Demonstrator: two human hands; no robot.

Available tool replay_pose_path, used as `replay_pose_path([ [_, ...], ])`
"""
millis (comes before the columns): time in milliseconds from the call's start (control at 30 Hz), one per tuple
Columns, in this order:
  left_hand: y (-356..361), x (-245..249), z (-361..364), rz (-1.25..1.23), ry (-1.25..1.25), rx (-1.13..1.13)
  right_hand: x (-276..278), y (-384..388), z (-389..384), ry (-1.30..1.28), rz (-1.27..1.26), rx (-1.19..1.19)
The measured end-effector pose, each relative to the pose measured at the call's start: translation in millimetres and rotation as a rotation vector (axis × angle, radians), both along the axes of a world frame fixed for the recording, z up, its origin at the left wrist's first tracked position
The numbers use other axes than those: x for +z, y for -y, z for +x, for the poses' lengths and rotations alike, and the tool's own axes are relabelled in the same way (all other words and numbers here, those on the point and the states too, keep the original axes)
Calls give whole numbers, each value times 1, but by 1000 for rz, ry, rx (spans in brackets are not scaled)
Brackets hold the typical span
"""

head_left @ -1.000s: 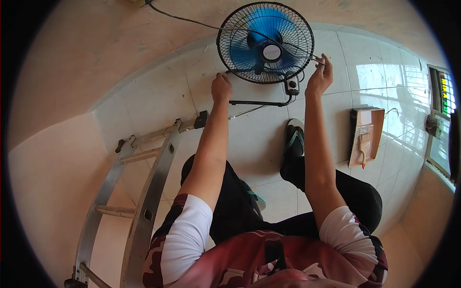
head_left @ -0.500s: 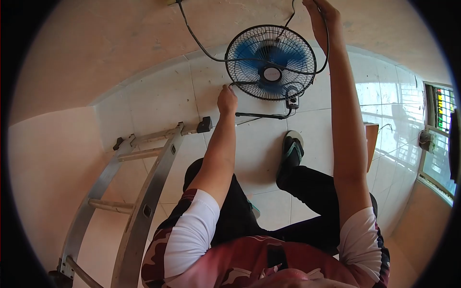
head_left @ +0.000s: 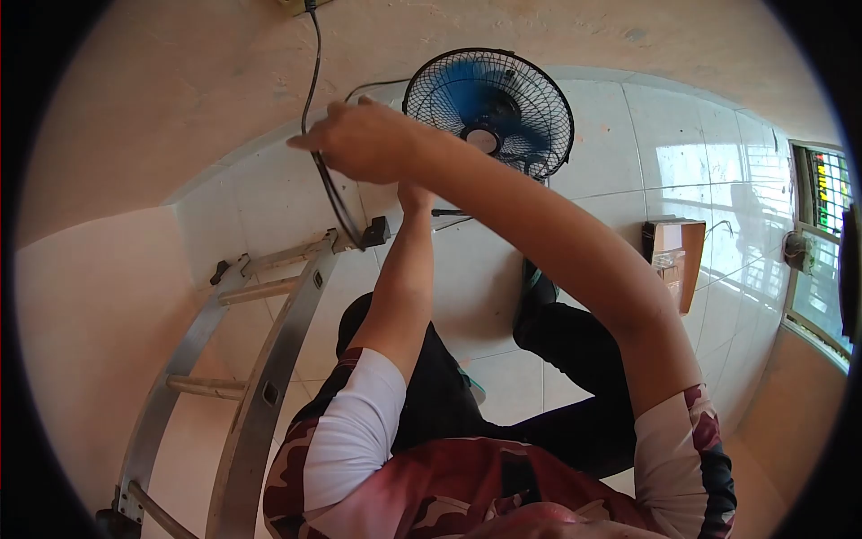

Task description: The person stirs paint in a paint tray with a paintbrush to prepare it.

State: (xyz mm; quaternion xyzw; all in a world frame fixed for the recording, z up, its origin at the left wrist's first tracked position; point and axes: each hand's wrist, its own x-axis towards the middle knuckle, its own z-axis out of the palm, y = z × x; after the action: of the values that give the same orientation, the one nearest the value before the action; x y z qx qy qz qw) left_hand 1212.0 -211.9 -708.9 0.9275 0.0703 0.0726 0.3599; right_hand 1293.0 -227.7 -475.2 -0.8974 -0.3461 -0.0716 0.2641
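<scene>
My right hand (head_left: 364, 139) reaches across to the left with a black power cord (head_left: 312, 90) at its fingers; the fingers look closed on it, one pointing out. The cord comes down from a socket (head_left: 296, 7) at the top and hangs in a narrow loop below the hand. My left hand (head_left: 415, 198) is low behind the right wrist, its fingers hidden. Behind the right forearm stands a fan (head_left: 489, 112) with a black wire cage and blue blades, partly covered. A thin cord leaves its left side toward my right hand.
An aluminium ladder (head_left: 269, 386) leans at the left, its top end close to the hanging cord loop. On the tiled floor at the right lies an open cardboard box (head_left: 690, 265) with packaged contents. A window (head_left: 822, 260) is at the far right.
My right hand has swung from the upper right, above the fan, across to the left with the cord. The cord no longer crosses the fan's front. The left hand stays about where it was.
</scene>
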Motion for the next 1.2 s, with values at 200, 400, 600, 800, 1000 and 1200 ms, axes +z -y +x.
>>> replay_pose_path([
  [200,4,-21,4,-42,3,21,27,29,-52,-172,-276,149],
  [400,-39,-64,8,108,-267,-138,29,156,-40,-10,488,-413],
  [600,-39,-53,11,128,-343,-170,-34,284,-14,-542,616,-862],
  [800,-39,-55,9,97,-317,-158,-26,250,-23,-553,448,-689],
  [1000,-40,-58,6,32,-286,-134,-50,265,-10,-437,560,-816],
  [1200,-36,-55,2,47,-306,-62,-174,330,-112,-1183,-101,-961],
])
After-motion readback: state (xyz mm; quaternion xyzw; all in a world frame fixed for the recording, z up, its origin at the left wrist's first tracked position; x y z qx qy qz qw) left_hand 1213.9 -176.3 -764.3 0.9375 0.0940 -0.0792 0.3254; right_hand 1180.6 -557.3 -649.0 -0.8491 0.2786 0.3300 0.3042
